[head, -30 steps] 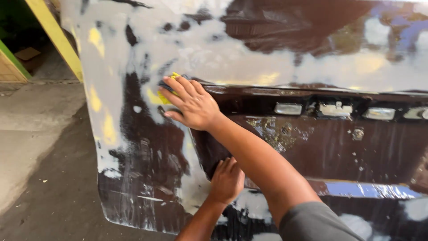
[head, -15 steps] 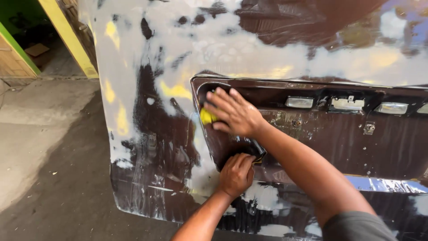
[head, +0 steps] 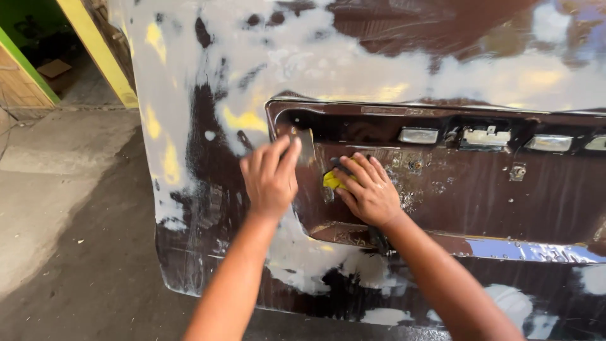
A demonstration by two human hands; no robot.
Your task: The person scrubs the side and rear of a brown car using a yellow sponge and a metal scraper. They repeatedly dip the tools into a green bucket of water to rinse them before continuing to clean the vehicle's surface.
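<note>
Brown cardboard box, upper left

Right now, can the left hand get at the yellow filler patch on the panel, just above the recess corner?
Probably yes. The left hand lies flat on the panel, just below the yellow filler patch, and nothing stands between them. The right hand is off to the side, inside the recess.

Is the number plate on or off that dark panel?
Off. The recess is bare, showing only lamps and a screw; the right hand rubs there.
</note>
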